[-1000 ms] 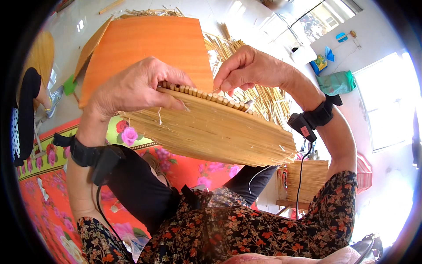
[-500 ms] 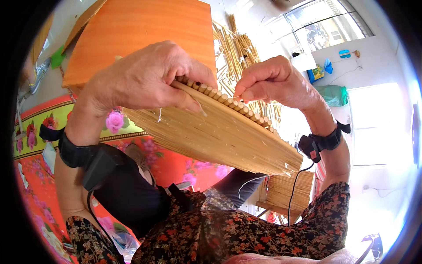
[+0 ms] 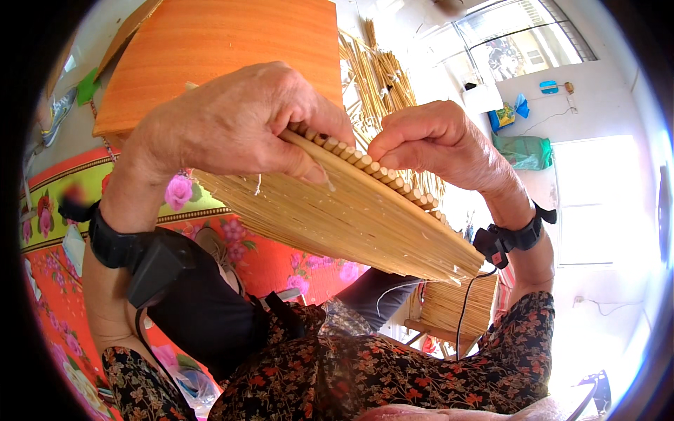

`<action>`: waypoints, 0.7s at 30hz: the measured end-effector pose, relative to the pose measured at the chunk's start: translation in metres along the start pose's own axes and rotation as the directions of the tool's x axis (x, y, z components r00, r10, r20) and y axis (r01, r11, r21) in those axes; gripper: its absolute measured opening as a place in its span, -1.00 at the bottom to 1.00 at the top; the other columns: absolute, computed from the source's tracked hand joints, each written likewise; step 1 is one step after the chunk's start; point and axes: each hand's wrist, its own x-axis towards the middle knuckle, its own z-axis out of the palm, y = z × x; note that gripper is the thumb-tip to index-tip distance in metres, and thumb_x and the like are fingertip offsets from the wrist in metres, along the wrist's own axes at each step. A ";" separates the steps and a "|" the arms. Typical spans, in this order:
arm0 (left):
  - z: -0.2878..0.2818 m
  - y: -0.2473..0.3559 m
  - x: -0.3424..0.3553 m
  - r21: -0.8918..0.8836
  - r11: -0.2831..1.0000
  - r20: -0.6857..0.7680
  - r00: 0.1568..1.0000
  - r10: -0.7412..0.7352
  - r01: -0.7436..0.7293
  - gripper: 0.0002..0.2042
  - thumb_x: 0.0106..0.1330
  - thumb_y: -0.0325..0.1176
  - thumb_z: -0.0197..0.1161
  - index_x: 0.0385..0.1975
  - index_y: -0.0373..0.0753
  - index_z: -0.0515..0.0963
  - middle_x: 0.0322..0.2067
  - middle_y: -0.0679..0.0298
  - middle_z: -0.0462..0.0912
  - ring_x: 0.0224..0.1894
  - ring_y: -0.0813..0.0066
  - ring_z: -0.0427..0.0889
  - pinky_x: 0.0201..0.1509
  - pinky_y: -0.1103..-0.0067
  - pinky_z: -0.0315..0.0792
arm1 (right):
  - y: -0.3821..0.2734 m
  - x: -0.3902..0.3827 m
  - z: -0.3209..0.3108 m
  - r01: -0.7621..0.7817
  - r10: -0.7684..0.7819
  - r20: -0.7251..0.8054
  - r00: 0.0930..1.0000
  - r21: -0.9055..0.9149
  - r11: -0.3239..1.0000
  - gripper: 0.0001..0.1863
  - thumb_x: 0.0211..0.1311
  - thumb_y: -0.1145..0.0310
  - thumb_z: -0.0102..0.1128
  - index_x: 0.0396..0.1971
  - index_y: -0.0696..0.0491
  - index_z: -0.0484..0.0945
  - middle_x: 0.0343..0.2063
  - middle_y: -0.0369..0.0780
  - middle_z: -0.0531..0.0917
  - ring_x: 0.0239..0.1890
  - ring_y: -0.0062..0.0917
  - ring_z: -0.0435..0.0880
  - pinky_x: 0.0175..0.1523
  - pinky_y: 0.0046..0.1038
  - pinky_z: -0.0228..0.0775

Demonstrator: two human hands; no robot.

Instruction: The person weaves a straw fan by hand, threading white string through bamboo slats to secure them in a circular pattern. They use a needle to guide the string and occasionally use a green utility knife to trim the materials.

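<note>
A mat of thin straw-coloured reed stalks (image 3: 337,224) slopes down to the right in front of me, its round cut ends lined up along the top edge. My left hand (image 3: 239,130) is closed over the upper left end, thumb on the near face and fingers behind. At that edge my right hand (image 3: 439,144) pinches close to the stalk ends; the fine white thread seen in its fingers earlier is mostly hidden now. A short white thread end (image 3: 331,184) hangs by my left thumb, and a longer thread (image 3: 393,289) dangles below the mat.
An orange wooden board (image 3: 232,49) stands beyond my left hand. Loose reed stalks (image 3: 393,81) lie behind my right hand. Red flowered cloth (image 3: 274,263) spreads at the left, and more bound reeds (image 3: 460,305) rest on a low wooden stand at the lower right.
My right fingertips have dipped slightly and closed in against the stalk ends, and the thread between them has dropped from sight. My left hand keeps its hold on the mat.
</note>
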 end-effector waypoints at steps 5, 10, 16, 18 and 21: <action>-0.002 0.001 0.002 0.051 0.998 0.032 0.999 -0.026 0.024 -0.70 -0.01 -0.49 0.43 -0.21 -0.34 0.66 -0.47 0.19 0.69 -0.48 0.60 0.58 -0.37 0.60 0.43 | 0.001 0.002 0.001 -0.007 0.008 0.007 1.000 -0.030 1.000 -0.83 0.31 0.51 0.22 -0.15 0.21 0.67 -0.30 -0.22 0.74 -0.21 -0.65 0.70 -0.08 -0.59 0.55; 0.001 0.000 0.003 -0.024 0.999 -0.001 1.000 -0.029 0.029 -0.70 0.00 -0.49 0.44 -0.22 -0.34 0.66 -0.49 0.19 0.68 -0.49 0.63 0.57 -0.38 0.61 0.42 | 0.007 -0.003 0.005 0.003 -0.005 -0.032 0.999 -0.077 0.997 -0.84 0.32 0.51 0.22 -0.14 0.18 0.67 -0.30 -0.26 0.74 -0.23 -0.69 0.68 -0.11 -0.59 0.54; 0.000 0.004 -0.001 -0.064 0.993 -0.004 0.995 -0.102 0.102 -0.68 0.04 -0.51 0.43 -0.15 -0.33 0.67 -0.39 0.22 0.73 -0.41 0.63 0.62 -0.30 0.62 0.47 | 0.006 -0.003 0.003 0.079 -0.083 -0.024 0.996 -0.137 0.987 -0.82 0.32 0.53 0.21 -0.12 0.18 0.66 -0.30 -0.23 0.74 -0.22 -0.66 0.69 -0.12 -0.58 0.53; 0.001 0.003 -0.003 -0.126 0.988 0.006 0.996 -0.094 0.094 -0.67 0.06 -0.52 0.42 -0.11 -0.33 0.67 -0.33 0.21 0.74 -0.35 0.61 0.64 -0.25 0.62 0.49 | 0.004 -0.005 0.005 0.062 -0.065 -0.021 0.998 -0.111 0.992 -0.82 0.31 0.53 0.21 -0.12 0.18 0.65 -0.30 -0.22 0.73 -0.22 -0.64 0.69 -0.11 -0.57 0.54; 0.001 -0.003 -0.004 -0.131 0.991 0.044 0.999 -0.027 0.032 -0.65 0.10 -0.55 0.39 -0.06 -0.35 0.65 -0.27 0.18 0.75 -0.27 0.59 0.67 -0.18 0.62 0.52 | -0.002 -0.008 0.006 0.083 -0.085 -0.003 0.996 -0.145 0.986 -0.82 0.32 0.54 0.20 -0.11 0.19 0.65 -0.31 -0.21 0.73 -0.21 -0.63 0.70 -0.09 -0.56 0.55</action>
